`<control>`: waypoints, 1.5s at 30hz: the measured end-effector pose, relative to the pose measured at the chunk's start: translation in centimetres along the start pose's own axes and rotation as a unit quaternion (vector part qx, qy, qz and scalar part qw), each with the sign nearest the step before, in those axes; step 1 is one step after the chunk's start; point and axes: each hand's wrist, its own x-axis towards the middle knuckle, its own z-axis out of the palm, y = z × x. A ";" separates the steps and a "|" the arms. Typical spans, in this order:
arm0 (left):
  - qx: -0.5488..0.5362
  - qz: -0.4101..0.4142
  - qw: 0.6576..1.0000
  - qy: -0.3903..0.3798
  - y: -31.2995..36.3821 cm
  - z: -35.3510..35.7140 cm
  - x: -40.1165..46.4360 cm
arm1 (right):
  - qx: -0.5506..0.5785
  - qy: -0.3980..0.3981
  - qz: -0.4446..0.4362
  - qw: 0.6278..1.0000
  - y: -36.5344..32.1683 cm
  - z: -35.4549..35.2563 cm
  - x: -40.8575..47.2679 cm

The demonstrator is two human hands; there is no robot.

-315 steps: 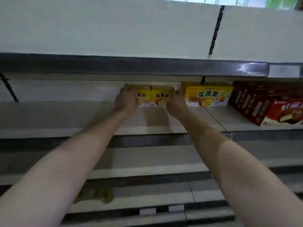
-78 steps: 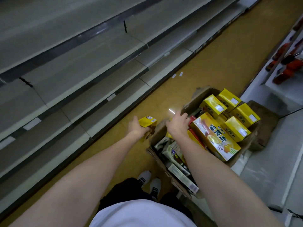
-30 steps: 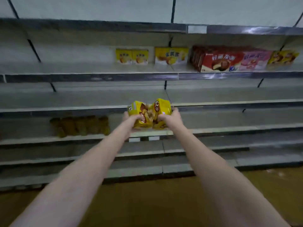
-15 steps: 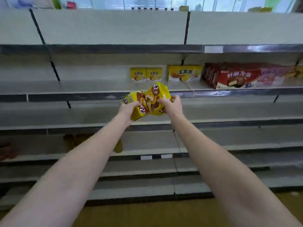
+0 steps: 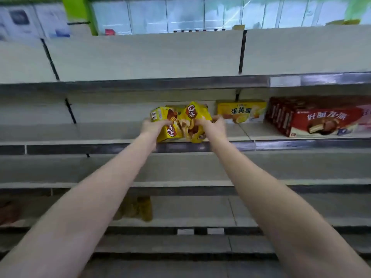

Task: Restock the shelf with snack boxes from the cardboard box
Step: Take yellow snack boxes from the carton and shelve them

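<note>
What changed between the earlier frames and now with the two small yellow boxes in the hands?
The left hand and right hand, each holding a small yellow box, have risen from the lower shelves to the stocked shelf. The big yellow box and the red boxes stayed put.

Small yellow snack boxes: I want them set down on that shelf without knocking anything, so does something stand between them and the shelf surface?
Nothing visible does. The left hand and right hand hold the small yellow snack boxes just above the shelf. The large yellow box stands to their right. What lies directly behind them is hidden.
</note>
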 end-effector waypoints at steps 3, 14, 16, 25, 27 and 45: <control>0.055 0.033 0.998 0.001 0.6 0.7 2.8 | -0.002 -0.011 -0.016 1.000 0.2 -0.2 3.7; 0.196 0.074 0.976 0.066 1.3 2.8 10.5 | -0.115 -0.084 -0.056 0.988 3.1 2.1 11.0; 0.244 0.084 0.965 0.054 1.5 2.6 11.4 | -0.143 -0.107 -0.054 0.982 3.6 2.6 11.8; 0.393 0.082 0.915 0.026 0.9 -1.3 13.5 | -0.191 -0.153 -0.068 0.967 4.2 7.2 12.8; 0.404 0.097 0.909 0.033 0.6 -2.9 14.2 | -0.218 -0.150 -0.082 0.961 4.5 8.7 12.8; 0.471 0.134 0.871 -0.050 0.0 -9.2 18.7 | -0.234 -0.108 -0.096 0.961 5.2 15.8 13.3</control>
